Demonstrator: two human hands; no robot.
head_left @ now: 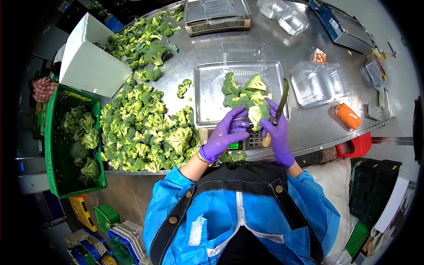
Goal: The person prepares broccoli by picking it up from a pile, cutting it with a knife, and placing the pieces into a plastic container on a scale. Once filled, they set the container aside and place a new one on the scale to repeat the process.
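My left hand (pixel 225 134), in a purple glove, is open with its fingers apart beside a broccoli floret (pixel 255 115). My right hand (pixel 277 132), gloved alike, grips a knife (pixel 284 95) whose blade points up and away; the pale handle end (pixel 266 140) shows below the palm. The right fingers also touch that floret's right side. More broccoli pieces (pixel 236 90) lie just beyond, in a clear plastic box (pixel 244 53) with its lid raised. This box rests on the metal tray of a scale (pixel 203 95), whose keypad is partly hidden by my hands.
A large heap of broccoli florets (pixel 145 128) covers the table's left side. Beside it stand a green crate (pixel 53 145) and a white foam box (pixel 90 62). Stacked clear boxes (pixel 318 84) and an orange packet (pixel 348 115) lie right. Another scale (pixel 217 24) stands at the back.
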